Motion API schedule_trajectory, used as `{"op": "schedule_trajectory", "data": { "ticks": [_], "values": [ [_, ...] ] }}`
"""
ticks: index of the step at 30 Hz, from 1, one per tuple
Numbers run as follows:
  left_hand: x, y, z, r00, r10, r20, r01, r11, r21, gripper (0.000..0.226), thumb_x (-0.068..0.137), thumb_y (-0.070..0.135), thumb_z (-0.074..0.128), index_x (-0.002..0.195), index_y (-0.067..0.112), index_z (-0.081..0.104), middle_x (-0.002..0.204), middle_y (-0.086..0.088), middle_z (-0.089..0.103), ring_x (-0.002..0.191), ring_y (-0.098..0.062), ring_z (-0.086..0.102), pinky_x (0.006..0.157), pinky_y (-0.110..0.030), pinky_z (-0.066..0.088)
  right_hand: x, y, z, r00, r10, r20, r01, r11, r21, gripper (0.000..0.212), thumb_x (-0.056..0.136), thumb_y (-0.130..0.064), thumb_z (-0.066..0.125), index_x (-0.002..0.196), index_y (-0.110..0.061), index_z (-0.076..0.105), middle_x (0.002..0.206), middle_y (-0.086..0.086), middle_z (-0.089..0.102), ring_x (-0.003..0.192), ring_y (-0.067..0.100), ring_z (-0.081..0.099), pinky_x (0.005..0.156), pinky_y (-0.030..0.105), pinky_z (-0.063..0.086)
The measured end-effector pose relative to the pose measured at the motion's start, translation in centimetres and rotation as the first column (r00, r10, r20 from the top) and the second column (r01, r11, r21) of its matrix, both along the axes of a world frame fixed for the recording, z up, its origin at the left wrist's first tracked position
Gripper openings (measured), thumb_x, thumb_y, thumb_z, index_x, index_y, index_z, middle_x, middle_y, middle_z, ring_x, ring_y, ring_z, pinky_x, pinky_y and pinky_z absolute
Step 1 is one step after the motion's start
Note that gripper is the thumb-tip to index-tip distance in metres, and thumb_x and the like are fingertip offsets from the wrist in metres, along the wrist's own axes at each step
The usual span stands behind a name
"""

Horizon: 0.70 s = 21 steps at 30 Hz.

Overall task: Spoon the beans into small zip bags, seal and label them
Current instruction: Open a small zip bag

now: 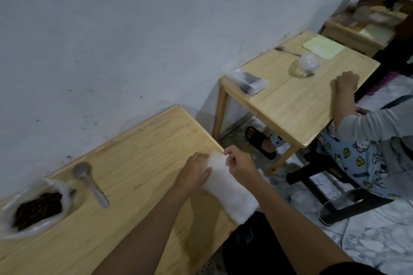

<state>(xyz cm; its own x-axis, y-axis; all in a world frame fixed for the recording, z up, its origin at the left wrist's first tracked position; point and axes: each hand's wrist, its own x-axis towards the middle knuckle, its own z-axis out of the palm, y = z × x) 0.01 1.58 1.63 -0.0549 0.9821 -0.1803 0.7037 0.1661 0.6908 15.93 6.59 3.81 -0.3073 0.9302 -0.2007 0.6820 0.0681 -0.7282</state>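
Beans [38, 210] wait at eight o'clock; left hand [194, 174] holds a white bag pack [230, 192], right hand [240, 163] pinches its top, next probably peeling one free.

Near rectangular wooden table [134, 163]: pale yellow, fine straight grain, few dk flecks. Clear crinkled plastic bag [64, 194] w/ dk brown beans [38, 210]. Dull silver-grey metal spoon [89, 182]. Long milky-white plastic pack [230, 192]: no print visible. Painted wall [134, 40]: pale grey-blue, scattered blk specks. Second small wooden table [290, 105]: same pale yellow; flat sheet [323, 48] on it pale yellow-green. Neighbour's trousers [362, 163]: lt blue, white + yellow cartoon print; sleeve [375, 123] lt grey. Slipper [259, 140] blk. Stool [335, 198] blk. Floor [368, 236]: white, grey marble veining.
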Motion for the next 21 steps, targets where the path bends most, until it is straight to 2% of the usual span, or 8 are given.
{"op": "schedule_trajectory", "data": {
  "ticks": [4,6,9,11,13,17,19,21],
  "values": [
    [-2.0,-0.4,2.8,0.962,0.066,0.265,-0.071,0.997,0.008,0.034,0.092,0.022,0.056,0.124,0.016,0.05,0.107,-0.003,0.058,0.091,-0.015,0.056,0.077,-0.024,0.045,-1.8,0.6,2.8,0.996,0.082,-0.044,-0.08,0.996,0.047,0.024,0.083,0.01,0.045,0.095,-0.008,0.056,0.073,0.02,0.056,0.062,0.018,0.046,0.053,0.017,0.032],
    [-4.2,-1.3,4.9,0.902,0.131,0.411,-0.146,0.989,0.007,0.019,0.089,0.013,0.059,0.107,0.019,0.055,0.093,-0.003,0.062,0.075,-0.016,0.06,0.064,-0.023,0.046,-3.8,0.6,4.5,0.99,0.119,-0.075,-0.112,0.99,0.085,0.024,0.083,0.008,0.047,0.09,-0.013,0.057,0.069,0.011,0.057,0.062,0.012,0.049,0.057,0.012,0.036],
    [-7.4,-2.6,7.6,0.807,0.196,0.557,-0.217,0.976,-0.027,0.017,0.087,-0.002,0.058,0.09,0.014,0.055,0.076,0.001,0.071,0.064,-0.017,0.068,0.06,-0.027,0.051,-7.3,0.7,6.1,0.984,0.155,-0.084,-0.141,0.977,0.158,0.012,0.084,0.002,0.056,0.089,-0.007,0.063,0.076,0.007,0.059,0.07,0.015,0.052,0.068,0.017,0.04],
    [-10.1,-4.2,9.5,0.775,0.228,0.59,-0.267,0.963,-0.021,0.017,0.087,-0.004,0.059,0.09,0.011,0.052,0.071,0.002,0.072,0.058,-0.014,0.068,0.057,-0.024,0.052,-10.6,0.1,7.1,0.976,0.207,-0.073,-0.181,0.947,0.265,0.009,0.081,0.0,0.063,0.089,-0.003,0.064,0.086,0.007,0.062,0.08,0.013,0.052,0.074,0.017,0.037],
    [-12.9,-6.0,11.1,0.737,0.277,0.617,-0.339,0.941,-0.017,0.016,0.087,-0.002,0.06,0.091,0.011,0.051,0.074,0.0,0.072,0.061,-0.016,0.069,0.056,-0.025,0.05,-14.5,-0.8,8.0,0.967,0.231,-0.104,-0.181,0.916,0.357,0.011,0.077,-0.002,0.068,0.082,-0.009,0.061,0.086,0.006,0.063,0.081,0.013,0.052,0.075,0.018,0.037],
    [-18.4,-10.2,12.6,0.676,0.402,0.617,-0.509,0.861,-0.003,0.015,0.087,0.004,0.061,0.094,0.016,0.054,0.093,-0.014,0.071,0.081,-0.031,0.069,0.066,-0.037,0.051,-22.2,-4.9,10.2,0.904,0.297,-0.309,-0.222,0.941,0.254,0.018,0.078,-0.002,0.068,0.074,-0.016,0.058,0.075,0.001,0.063,0.065,0.002,0.057,0.066,0.014,0.046],
    [-20.4,-12.5,13.0,0.625,0.425,0.655,-0.566,0.824,0.005,0.014,0.088,0.007,0.062,0.094,0.017,0.055,0.092,-0.011,0.069,0.081,-0.027,0.069,0.066,-0.037,0.052,-25.3,-7.0,10.6,0.862,0.31,-0.402,-0.285,0.951,0.122,0.018,0.079,-0.005,0.069,0.072,-0.018,0.058,0.073,-0.003,0.063,0.065,0.0,0.058,0.069,0.023,0.052],
    [-21.9,-14.7,13.3,0.589,0.431,0.684,-0.608,0.793,0.025,0.011,0.089,0.01,0.062,0.094,0.019,0.057,0.09,-0.004,0.066,0.079,-0.02,0.065,0.065,-0.034,0.05,-27.8,-9.1,11.3,0.824,0.287,-0.488,-0.354,0.934,-0.048,0.014,0.081,-0.009,0.069,0.075,-0.015,0.059,0.075,-0.002,0.063,0.073,0.008,0.061,0.07,0.032,0.056]
  ]
}}
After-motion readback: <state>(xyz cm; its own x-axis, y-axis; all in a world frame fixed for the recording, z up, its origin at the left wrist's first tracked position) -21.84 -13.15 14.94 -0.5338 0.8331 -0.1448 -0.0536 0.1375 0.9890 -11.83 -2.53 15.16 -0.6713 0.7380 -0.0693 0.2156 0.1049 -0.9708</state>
